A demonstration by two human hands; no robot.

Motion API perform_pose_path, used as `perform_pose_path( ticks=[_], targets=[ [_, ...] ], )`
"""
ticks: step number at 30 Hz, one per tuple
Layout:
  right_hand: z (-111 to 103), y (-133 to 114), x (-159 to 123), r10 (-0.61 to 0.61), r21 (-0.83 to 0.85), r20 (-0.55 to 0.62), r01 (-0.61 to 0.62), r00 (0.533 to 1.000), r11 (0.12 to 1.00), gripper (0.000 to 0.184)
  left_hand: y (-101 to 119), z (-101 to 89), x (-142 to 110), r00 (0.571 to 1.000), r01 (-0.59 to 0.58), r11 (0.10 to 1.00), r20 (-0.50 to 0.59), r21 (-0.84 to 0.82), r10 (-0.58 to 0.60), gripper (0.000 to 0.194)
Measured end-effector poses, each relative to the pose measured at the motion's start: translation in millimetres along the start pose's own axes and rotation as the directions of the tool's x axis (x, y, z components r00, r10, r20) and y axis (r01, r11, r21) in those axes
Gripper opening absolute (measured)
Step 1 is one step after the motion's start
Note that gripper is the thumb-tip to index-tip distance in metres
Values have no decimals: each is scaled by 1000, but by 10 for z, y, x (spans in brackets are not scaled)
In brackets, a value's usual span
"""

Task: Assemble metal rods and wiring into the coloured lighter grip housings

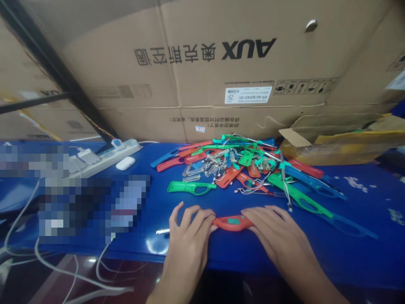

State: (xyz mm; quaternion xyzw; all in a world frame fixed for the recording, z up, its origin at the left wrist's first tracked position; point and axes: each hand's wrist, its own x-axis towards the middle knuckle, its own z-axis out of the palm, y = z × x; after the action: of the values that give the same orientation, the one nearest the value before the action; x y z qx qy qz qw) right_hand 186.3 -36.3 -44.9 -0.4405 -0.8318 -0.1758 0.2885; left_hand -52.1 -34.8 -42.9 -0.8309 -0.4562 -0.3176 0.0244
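A red long-nosed lighter [224, 226] with a green button lies crosswise between my two hands, low over the blue table's front part. My left hand [190, 230] is closed around its left part, with the fingers bent over it. A metal tube end [162, 231] shows to the left of that hand; whether it belongs to this lighter is hidden. My right hand [280, 230] grips the lighter's right end, thumb side toward the middle. Just beyond my left hand a green lighter shell half [180, 187] rests on the table.
A heap of red, green and blue lighter shells, clear fuel tanks [193, 171], metal tubes and white wires spreads across the table [148, 249]. Behind it stand a large cardboard box [190, 93] and an opened carton [344, 147]. A power strip [104, 158], white case [125, 163] and cables lie left.
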Motion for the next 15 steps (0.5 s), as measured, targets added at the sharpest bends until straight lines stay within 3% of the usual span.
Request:
perform_pose_path(
  ticks=[7, 10, 13, 15],
  targets=[
    [-68, -110, -105, -9, -94, -87, 1, 996, 996, 34, 18, -49, -16, 999, 20, 1000, -27, 23, -20, 24],
    [-114, -216, -138, 73, -88, -99, -82, 992, 993, 33, 87, -39, -28, 982, 87, 994, -176, 69, -74, 45],
    [-128, -304, -130, 141, -10, -68, -142, 988, 990, 30, 140, -50, -50, 881, 233, 971, -413, -50, -233, 69],
    [-131, -348, -98, 169, 62, -43, -166, 985, 984, 29, 147, -68, -54, 789, 311, 898, -442, -312, -427, 63]
  ],
)
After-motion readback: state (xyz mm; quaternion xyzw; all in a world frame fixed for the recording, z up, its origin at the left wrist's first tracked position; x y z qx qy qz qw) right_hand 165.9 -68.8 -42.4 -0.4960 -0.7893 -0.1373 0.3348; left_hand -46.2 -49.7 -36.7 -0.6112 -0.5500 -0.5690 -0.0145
